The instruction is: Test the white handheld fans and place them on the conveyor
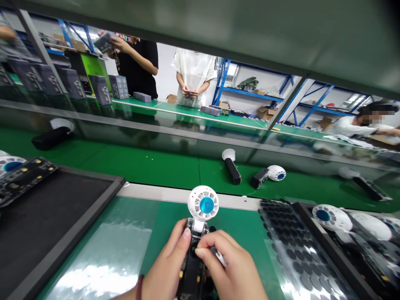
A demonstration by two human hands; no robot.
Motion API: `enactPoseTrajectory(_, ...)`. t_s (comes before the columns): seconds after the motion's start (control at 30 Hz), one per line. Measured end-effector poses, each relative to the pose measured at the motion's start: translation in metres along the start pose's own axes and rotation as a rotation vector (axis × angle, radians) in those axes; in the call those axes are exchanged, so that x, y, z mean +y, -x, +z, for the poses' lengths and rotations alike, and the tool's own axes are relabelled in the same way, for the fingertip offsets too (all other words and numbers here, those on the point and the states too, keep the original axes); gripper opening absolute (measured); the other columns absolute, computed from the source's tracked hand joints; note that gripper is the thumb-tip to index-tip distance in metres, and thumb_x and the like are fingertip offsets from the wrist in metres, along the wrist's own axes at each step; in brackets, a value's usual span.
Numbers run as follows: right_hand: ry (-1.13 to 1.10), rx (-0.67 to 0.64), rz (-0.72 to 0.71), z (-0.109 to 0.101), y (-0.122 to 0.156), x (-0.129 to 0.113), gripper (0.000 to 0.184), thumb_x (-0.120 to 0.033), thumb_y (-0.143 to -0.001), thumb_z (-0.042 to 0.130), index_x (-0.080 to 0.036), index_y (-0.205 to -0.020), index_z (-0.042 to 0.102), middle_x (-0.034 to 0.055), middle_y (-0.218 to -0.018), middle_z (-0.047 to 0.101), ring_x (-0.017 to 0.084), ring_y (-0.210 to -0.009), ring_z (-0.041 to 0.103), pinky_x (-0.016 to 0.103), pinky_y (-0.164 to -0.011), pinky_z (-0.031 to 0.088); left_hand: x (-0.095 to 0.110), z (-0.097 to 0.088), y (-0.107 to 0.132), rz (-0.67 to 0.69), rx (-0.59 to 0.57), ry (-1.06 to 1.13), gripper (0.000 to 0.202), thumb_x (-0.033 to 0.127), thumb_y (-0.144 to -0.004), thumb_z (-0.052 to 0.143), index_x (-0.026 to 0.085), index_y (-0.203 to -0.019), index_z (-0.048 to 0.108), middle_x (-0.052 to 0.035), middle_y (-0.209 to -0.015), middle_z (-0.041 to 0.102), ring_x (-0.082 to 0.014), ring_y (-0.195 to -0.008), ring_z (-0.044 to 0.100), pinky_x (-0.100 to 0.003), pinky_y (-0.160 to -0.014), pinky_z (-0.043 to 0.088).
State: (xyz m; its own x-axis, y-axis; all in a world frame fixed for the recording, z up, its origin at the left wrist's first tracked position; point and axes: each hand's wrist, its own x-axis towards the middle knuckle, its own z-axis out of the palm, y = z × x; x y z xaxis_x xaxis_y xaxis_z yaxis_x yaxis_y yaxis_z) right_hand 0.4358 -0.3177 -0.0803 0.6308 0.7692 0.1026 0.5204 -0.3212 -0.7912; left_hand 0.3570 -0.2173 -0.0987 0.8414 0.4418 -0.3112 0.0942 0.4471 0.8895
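A small handheld fan (202, 205) with a white round head, a blue hub and a black handle stands upright at the bottom middle. My left hand (165, 268) wraps the handle from the left, thumb up near the neck. My right hand (233, 268) pinches the front of the handle just under the head, with thumb and forefinger pressed on it. A small white piece shows under my right fingers; I cannot make out what it is.
A sheet of black round pads (290, 246) lies right of my hands, beside a tray of fan heads (331, 216). A black tray (46, 216) is at left. Finished fans (231, 166) lie on the green belt (150, 166). Three people are at the far bench.
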Motion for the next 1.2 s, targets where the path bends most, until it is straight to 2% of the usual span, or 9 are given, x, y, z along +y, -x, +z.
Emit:
enactPoseTrajectory(0.17,0.022,0.015,-0.039,0.001,0.001,0.002,0.011,-0.024,-0.077,0.049,-0.024,-0.068,0.054,-0.0038,-0.069,0.056,0.012,-0.062,0.053,0.020,-0.056,0.038,0.000,0.001,0.002,-0.014,-0.013,0.007,0.038,0.044,-0.083,0.037,0.020,-0.112,0.037,-0.0044,-0.109,0.057,-0.0198,-0.099,0.051,-0.030,-0.089,0.034)
enactPoseTrajectory(0.27,0.037,0.010,-0.055,0.000,0.002,0.001,0.011,-0.023,-0.078,0.047,-0.025,-0.070,0.053,-0.0043,-0.071,0.057,0.012,-0.062,0.054,0.020,-0.056,0.038,0.001,0.003,0.003,0.006,0.022,-0.009,0.037,0.045,-0.082,0.038,0.019,-0.108,0.041,-0.0050,-0.107,0.058,-0.0200,-0.097,0.052,-0.029,-0.087,0.035)
enactPoseTrajectory(0.47,0.025,-0.013,-0.001,-0.002,0.001,0.000,0.010,-0.025,-0.078,0.048,-0.027,-0.069,0.053,-0.0064,-0.071,0.057,0.011,-0.063,0.053,0.019,-0.057,0.036,0.001,0.005,0.003,-0.019,0.053,0.023,0.042,0.045,-0.081,0.041,0.018,-0.113,0.042,-0.0046,-0.102,0.062,-0.0205,-0.091,0.056,-0.029,-0.082,0.039)
enactPoseTrajectory(0.63,0.014,-0.037,0.064,-0.004,0.000,-0.003,0.011,-0.027,-0.078,0.046,-0.028,-0.069,0.052,-0.0064,-0.072,0.057,0.013,-0.064,0.053,0.021,-0.056,0.035,0.000,0.004,0.003,-0.017,0.088,-0.026,0.045,0.045,-0.081,0.041,0.018,-0.117,0.042,-0.0046,-0.107,0.060,-0.0217,-0.096,0.055,-0.030,-0.085,0.035)
enactPoseTrajectory(0.87,0.014,-0.053,0.108,-0.004,-0.001,-0.006,0.012,-0.030,-0.077,0.043,-0.028,-0.068,0.052,-0.0056,-0.072,0.057,0.014,-0.064,0.053,0.023,-0.056,0.035,0.001,0.000,0.000,-0.016,-0.014,-0.032,0.044,0.043,-0.084,0.036,0.018,-0.120,0.038,-0.0048,-0.103,0.063,-0.0197,-0.093,0.057,-0.029,-0.084,0.037)
enactPoseTrajectory(1.03,-0.006,-0.058,0.139,-0.004,-0.001,-0.007,0.014,-0.031,-0.076,0.042,-0.028,-0.067,0.052,-0.0052,-0.074,0.058,0.015,-0.065,0.054,0.024,-0.057,0.036,0.002,-0.001,0.001,0.007,-0.017,-0.093,0.042,0.043,-0.084,0.035,0.019,-0.118,0.041,-0.0034,-0.100,0.064,-0.0194,-0.088,0.059,-0.030,-0.085,0.035)
enactPoseTrajectory(1.2,-0.016,-0.071,0.192,-0.003,-0.001,-0.010,0.014,-0.031,-0.075,0.042,-0.027,-0.066,0.051,-0.0046,-0.072,0.057,0.015,-0.064,0.053,0.024,-0.056,0.036,0.004,0.000,0.004,-0.031,-0.011,-0.035,0.040,0.043,-0.084,0.036,0.021,-0.117,0.043,-0.0014,-0.094,0.065,-0.0183,-0.084,0.059,-0.029,-0.083,0.038)
